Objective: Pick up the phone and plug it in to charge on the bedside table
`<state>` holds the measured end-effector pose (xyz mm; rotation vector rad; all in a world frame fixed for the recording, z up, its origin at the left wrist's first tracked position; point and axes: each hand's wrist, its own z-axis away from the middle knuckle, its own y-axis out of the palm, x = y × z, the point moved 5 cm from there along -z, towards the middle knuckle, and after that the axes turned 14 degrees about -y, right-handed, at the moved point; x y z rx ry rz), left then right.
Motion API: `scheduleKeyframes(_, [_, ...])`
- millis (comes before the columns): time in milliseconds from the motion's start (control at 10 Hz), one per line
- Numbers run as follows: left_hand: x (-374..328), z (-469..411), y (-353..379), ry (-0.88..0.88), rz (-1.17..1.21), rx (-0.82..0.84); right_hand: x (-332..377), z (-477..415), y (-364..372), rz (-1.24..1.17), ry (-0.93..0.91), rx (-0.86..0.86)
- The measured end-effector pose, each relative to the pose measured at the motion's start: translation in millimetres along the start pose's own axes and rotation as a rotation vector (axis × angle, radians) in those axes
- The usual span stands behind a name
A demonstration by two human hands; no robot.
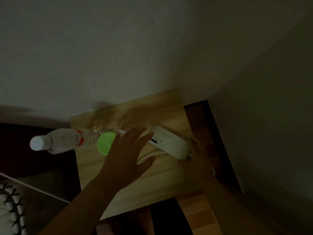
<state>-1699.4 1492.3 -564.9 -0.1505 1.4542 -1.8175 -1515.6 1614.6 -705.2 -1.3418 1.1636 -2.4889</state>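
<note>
The phone (169, 143) in a pale case lies face down on the wooden bedside table (152, 180), with its camera lenses at its left end. A white charging cable (149, 156) curves across the table and runs under the phone's right end. My left hand (125, 155) is spread flat above the table, its fingertips at the phone's camera end, and holds nothing. My right hand (198, 156) is wrapped around the phone's right end where the cable meets it. The plug itself is hidden by that hand.
A clear bottle with a white cap and red label (57, 141) stands at the table's left edge, and a green-lidded container (105, 143) stands beside my left hand. The wall rises behind the table. Bedding (11, 209) lies at the lower left. Wood floor (199, 126) shows at the right.
</note>
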Motion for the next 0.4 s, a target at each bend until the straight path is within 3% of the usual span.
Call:
scheduleKeyframes(200, [-1.8, 3.0, -6.4, 0.025, -0.014, 0.017, 0.9, 7.7, 5.4, -0.074, 0.032, 0.047])
scheduleKeyframes(400, [-11.6, 20.9, -30.2, 0.056, -0.043, 0.007, 43.9, 27.7, -20.2, -0.101, -0.058, -0.008])
